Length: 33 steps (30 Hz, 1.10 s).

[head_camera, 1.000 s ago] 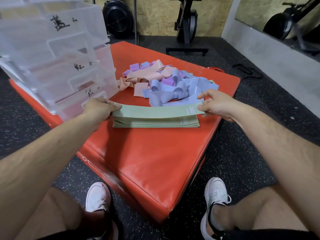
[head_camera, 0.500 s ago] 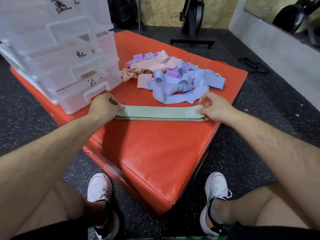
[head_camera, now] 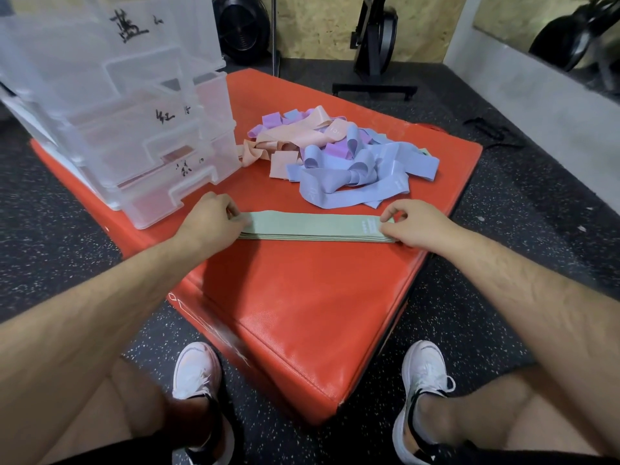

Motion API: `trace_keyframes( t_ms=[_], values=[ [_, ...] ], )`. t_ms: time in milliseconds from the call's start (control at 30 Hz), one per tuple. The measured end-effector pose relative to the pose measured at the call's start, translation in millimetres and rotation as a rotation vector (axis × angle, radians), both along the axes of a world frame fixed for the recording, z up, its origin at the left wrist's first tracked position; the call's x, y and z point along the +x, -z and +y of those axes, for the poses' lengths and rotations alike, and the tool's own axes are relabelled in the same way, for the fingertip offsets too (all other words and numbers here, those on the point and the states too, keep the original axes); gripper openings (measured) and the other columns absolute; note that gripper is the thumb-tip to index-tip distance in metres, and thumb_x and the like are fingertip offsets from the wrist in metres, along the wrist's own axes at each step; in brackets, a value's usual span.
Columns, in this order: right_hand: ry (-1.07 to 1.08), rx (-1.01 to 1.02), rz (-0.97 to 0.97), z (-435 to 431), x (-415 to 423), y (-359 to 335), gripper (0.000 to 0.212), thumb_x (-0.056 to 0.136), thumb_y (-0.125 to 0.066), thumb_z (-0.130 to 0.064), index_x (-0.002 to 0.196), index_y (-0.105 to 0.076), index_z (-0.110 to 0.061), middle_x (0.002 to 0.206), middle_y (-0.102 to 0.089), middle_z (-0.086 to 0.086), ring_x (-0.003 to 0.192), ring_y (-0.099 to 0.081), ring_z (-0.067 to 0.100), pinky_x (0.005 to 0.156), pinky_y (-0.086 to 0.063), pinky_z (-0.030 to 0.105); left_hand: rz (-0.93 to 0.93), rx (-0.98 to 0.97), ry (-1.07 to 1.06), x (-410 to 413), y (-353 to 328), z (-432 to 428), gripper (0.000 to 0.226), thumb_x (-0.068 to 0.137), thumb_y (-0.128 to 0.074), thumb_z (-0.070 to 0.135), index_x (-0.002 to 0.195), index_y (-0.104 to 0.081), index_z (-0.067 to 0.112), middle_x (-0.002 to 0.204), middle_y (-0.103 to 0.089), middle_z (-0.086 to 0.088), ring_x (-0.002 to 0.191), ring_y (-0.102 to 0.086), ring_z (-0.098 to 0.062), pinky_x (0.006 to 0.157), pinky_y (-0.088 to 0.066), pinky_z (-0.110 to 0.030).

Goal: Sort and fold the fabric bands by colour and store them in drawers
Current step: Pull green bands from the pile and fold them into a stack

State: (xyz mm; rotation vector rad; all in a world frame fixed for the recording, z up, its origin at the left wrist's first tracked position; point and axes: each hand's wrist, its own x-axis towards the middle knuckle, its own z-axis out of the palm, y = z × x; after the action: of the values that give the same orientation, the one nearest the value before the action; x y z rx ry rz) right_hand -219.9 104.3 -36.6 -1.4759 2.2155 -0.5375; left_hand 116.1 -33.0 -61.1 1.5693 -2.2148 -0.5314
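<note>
Holding a flat green stack of folded bands by both ends on a red pad. Laid lengthwise from 9 to 3 o'clock, just past the pad's middle, edges lined up, small pale print near the 3 o'clock end. Gripping the 9 o'clock end with the left hand, fingers curled over the top band, knuckles up. Pinching the 3 o'clock end with the right hand, index finger arched over the top, thumb along the near edge, other fingers loosely curled.

Heaped at 12 o'clock of the stack, near but apart from it: a loose pile of blue, pink and purple bands, tangled and unfolded, blue nearest, pink toward 10 o'clock, a sliver of green at the 3 o'clock edge.

Standing at 10 o'clock on the pad: clear plastic drawers, stacked, black handwritten marks on the fronts, lowest handle just beside the left knuckles. Cannot tell what lies inside.

Planted at 7 and 5 o'clock on the speckled black floor: white shoes, bare knees below them. Parked at 12 o'clock beyond the pad: a black machine on its base
</note>
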Motion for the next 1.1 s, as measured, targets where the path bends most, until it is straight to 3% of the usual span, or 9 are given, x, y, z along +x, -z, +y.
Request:
trace_keyframes(
  t_ms=[100, 200, 333, 600, 700, 867, 967, 1100],
  values=[
    [-0.026, -0.010, 0.066, 1, 0, -1, 0.005, 0.082, -0.069, -0.028, 0.086, -0.068, -0.029, 0.075, -0.059, -0.009, 0.062, -0.052, 0.006, 0.055, -0.035, 0.024, -0.046, -0.021, 0.007, -1, -2, 1, 0.019, 0.085, -0.068, 0.036, 0.086, -0.061, 0.018, 0.101, -0.049, -0.003, 0.090, -0.055, -0.022, 0.078, -0.047, -0.034],
    [-0.028, -0.016, 0.168, -3, 5, -3, 0.005, 0.078, -0.067, -0.031, 0.081, -0.064, -0.033, 0.093, -0.056, -0.002, 0.079, -0.057, 0.013, 0.065, -0.043, 0.029, -0.152, -0.150, -0.006, -10, -9, 3, 0.018, 0.083, -0.064, 0.035, 0.091, -0.064, 0.019, 0.105, -0.047, -0.004, 0.107, -0.048, -0.029, 0.092, -0.045, -0.041],
    [-0.025, -0.049, 0.290, -11, 21, -15, 0.016, 0.083, -0.063, -0.041, 0.097, -0.064, -0.033, 0.106, -0.046, -0.002, 0.093, -0.057, 0.022, 0.082, -0.052, 0.038, -0.136, -0.282, 0.030, -41, -20, 3, 0.027, 0.084, -0.068, 0.040, 0.096, -0.066, 0.017, 0.109, -0.053, -0.007, 0.111, -0.049, -0.031, 0.090, -0.045, -0.041],
    [-0.056, -0.244, 0.278, -38, 28, -49, 0.034, 0.093, -0.052, -0.032, 0.126, -0.059, -0.030, 0.114, -0.055, 0.009, 0.101, -0.059, 0.035, 0.086, -0.052, 0.045, 0.089, -0.358, 0.333, -137, -47, 7, 0.034, 0.086, -0.064, 0.037, 0.115, -0.067, 0.019, 0.112, -0.060, -0.003, 0.106, -0.055, -0.027, 0.088, -0.044, -0.038],
    [-0.008, -0.187, 0.211, -44, 9, -55, 0.040, 0.093, -0.052, -0.030, 0.134, -0.053, -0.032, 0.121, -0.052, 0.010, 0.104, -0.059, 0.034, 0.091, -0.050, 0.044, 0.090, -0.398, 0.400, -178, -55, -4, 0.040, 0.087, -0.058, 0.040, 0.120, -0.065, 0.019, 0.111, -0.062, -0.005, 0.103, -0.057, -0.031, 0.085, -0.043, -0.038],
    [0.109, -0.070, 0.226, -43, -50, -61, 0.058, 0.095, -0.052, -0.027, 0.151, -0.036, -0.032, 0.146, -0.042, 0.009, 0.129, -0.047, 0.035, 0.105, -0.043, 0.044, 0.059, -0.378, 0.517, -267, -52, -29, 0.038, 0.090, -0.056, 0.040, 0.118, -0.067, 0.017, 0.114, -0.063, -0.007, 0.106, -0.056, -0.032, 0.085, -0.047, -0.040],
    [0.223, -0.004, 0.225, -37, -83, -56, 0.070, 0.092, -0.052, -0.021, 0.155, -0.025, -0.032, 0.145, -0.041, 0.007, 0.132, -0.042, 0.034, 0.103, -0.042, 0.044, 0.007, -0.312, 0.570, -322, -42, -45, 0.043, 0.089, -0.046, 0.046, 0.116, -0.066, 0.020, 0.112, -0.063, -0.004, 0.110, -0.056, -0.027, 0.089, -0.047, -0.043],
    [0.264, 0.067, 0.240, -35, -111, -46, 0.075, 0.093, -0.053, -0.020, 0.156, -0.016, -0.034, 0.147, -0.038, 0.003, 0.132, -0.040, 0.033, 0.101, -0.042, 0.046, -0.111, -0.305, 0.611, -390, -36, -62, 0.028, 0.097, -0.050, 0.033, 0.119, -0.064, 0.023, 0.115, -0.058, -0.006, 0.111, -0.055, -0.029, 0.089, -0.043, -0.039]
  ],
)
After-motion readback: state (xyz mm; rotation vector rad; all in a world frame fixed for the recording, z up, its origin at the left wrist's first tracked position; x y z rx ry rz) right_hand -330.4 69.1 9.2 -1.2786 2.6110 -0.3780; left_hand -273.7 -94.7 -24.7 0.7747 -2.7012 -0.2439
